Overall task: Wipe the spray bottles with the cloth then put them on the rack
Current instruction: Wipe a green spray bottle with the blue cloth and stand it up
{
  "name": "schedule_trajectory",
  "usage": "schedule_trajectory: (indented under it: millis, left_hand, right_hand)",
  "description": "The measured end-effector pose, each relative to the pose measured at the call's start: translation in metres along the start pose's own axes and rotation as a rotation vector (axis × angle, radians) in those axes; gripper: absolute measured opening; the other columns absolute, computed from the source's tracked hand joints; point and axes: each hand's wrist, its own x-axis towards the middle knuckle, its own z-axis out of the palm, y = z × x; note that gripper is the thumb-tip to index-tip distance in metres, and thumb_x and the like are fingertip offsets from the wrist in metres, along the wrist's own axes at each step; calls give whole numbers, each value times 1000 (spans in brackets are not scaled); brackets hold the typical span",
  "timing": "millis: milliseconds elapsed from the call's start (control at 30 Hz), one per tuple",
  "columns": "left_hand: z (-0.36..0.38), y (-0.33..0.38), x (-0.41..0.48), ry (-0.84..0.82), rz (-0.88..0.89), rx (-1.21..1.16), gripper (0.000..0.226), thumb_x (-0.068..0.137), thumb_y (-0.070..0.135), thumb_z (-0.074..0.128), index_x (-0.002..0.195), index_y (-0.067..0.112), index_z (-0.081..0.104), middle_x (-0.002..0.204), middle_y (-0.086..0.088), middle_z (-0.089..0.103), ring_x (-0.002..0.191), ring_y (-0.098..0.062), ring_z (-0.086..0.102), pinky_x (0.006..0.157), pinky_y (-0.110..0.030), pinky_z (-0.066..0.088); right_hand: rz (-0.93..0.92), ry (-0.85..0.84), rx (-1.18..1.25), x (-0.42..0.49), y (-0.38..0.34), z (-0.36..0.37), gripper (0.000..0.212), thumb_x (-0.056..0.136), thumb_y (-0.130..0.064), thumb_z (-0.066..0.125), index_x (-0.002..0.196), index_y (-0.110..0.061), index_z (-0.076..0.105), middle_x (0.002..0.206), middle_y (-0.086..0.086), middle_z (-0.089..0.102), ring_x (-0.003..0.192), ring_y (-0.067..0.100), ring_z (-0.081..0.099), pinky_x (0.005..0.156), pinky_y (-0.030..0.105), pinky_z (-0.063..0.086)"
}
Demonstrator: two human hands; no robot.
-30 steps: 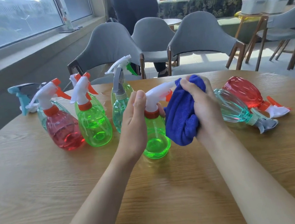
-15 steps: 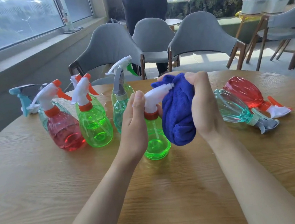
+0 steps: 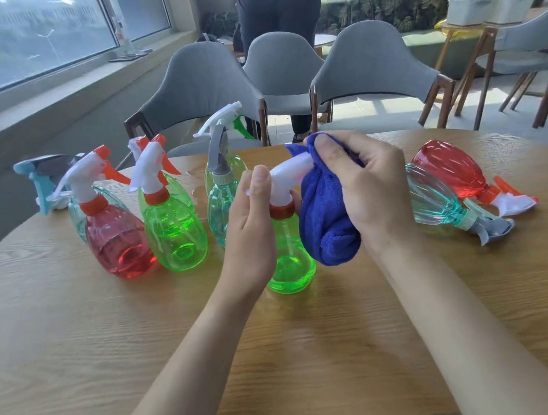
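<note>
Green spray bottle (image 3: 290,267) on desk (image 3: 112,365) — left hand (image 3: 251,230) grips it, right hand (image 3: 378,194) clutches blue cloth (image 3: 326,221) over nozzle (image 3: 292,167).

Both bare forearms come in from the bottom edge and angle inward above the tabletop (image 3: 74,335), the left forearm (image 3: 188,366) rising from lower left, the right forearm (image 3: 452,323) from lower right. The left hand (image 3: 251,230) stands on edge with its thumb pointing straight up. Its fingers wrap behind the neck of a green spray bottle (image 3: 290,267), and 1 fingertip shows on the far side. The right hand (image 3: 374,191) shows its back to the camera, wrist bent slightly. Its fingers curl round a bunched blue cloth (image 3: 326,221), and its thumb presses the cloth's top against the bottle's nozzle. The 2 hands sit close together at the same height.
</note>
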Motion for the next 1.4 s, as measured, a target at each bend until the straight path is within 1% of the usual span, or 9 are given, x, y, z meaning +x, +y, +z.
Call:
schedule_trajectory:
  millis: [167, 333, 600, 767, 867, 933, 1067, 1300, 1400]
  left_hand:
    - [-1, -2, 0, 13, 17, 28, 46, 118, 31, 34, 108, -7, 59, 83, 19, 66, 80, 6, 63, 82, -12, 47]
    - [-1, 1, -2, 17, 24, 37, 48, 118, 30, 34, 104, -11, 55, 78, 17, 65, 75, 5, 62, 79, -13, 46]
    - [1, 3, -1, 20, 22, 64, 43, 118, 30, 33, 102, 0, 59, 81, 20, 67, 79, 6, 62, 81, -10, 45]
    - [-1, 3, 0, -33, 57, 69, 53, 118, 37, 31, 104, -6, 58, 83, -4, 73, 86, -19, 68, 94, -36, 51]
    - [0, 1, 0, 0, 33, 61, 47, 118, 35, 33, 107, -2, 60, 85, 11, 71, 85, -5, 65, 89, -23, 50]
    - [-1, 1, 0, 12, 34, 70, 47, 118, 37, 34, 108, -1, 59, 89, 9, 65, 85, -3, 60, 86, -23, 48]
    - [-1, 1, -1, 27, 57, 74, 46, 118, 38, 34, 98, 1, 54, 88, 3, 52, 79, -4, 49, 76, -19, 43]
    - [8, 7, -8, -32, 73, 110, 34, 118, 30, 34, 91, 14, 49, 77, 22, 54, 73, 4, 49, 73, -10, 40]
    - [11, 4, -12, -40, 80, 119, 31, 118, 31, 33, 109, 11, 55, 95, 5, 67, 86, 1, 63, 81, -11, 44]
  right_hand:
    - [-94, 108, -98, -9, -2, 6, 11, 101, -25, 72, 91, -29, 71, 85, -12, 73, 83, 3, 68, 77, 14, 48]
    - [-247, 135, -168, -16, 2, 5, 8, 99, -21, 75, 95, -22, 68, 89, -13, 71, 87, 7, 68, 80, 18, 49]
    - [71, 284, 37, -6, 13, 4, 23, 99, -30, 76, 83, -21, 62, 79, -8, 66, 73, 6, 61, 75, 24, 50]
    - [66, 293, 11, -9, 14, 2, 23, 104, -28, 70, 86, -21, 58, 78, -3, 61, 71, 7, 55, 72, 23, 45]
    - [-65, 219, -55, -10, -4, 4, 25, 111, -29, 55, 90, -19, 62, 73, -6, 57, 68, 7, 50, 67, 21, 40]
    - [-117, 114, -115, -14, -12, 9, 27, 112, -30, 51, 97, -15, 69, 83, -3, 68, 79, 12, 61, 73, 25, 46]
    - [-199, -9, -284, -19, -8, 11, 11, 101, -25, 65, 109, -23, 74, 106, -7, 75, 105, 9, 68, 92, 19, 50]
    - [-102, 173, -115, -12, -1, 3, 7, 98, -21, 76, 98, -28, 76, 99, -9, 75, 96, 5, 70, 88, 17, 50]
    - [-100, 301, -183, -11, 9, 2, 8, 96, -25, 77, 102, -25, 71, 108, 0, 64, 101, 11, 65, 95, 26, 51]
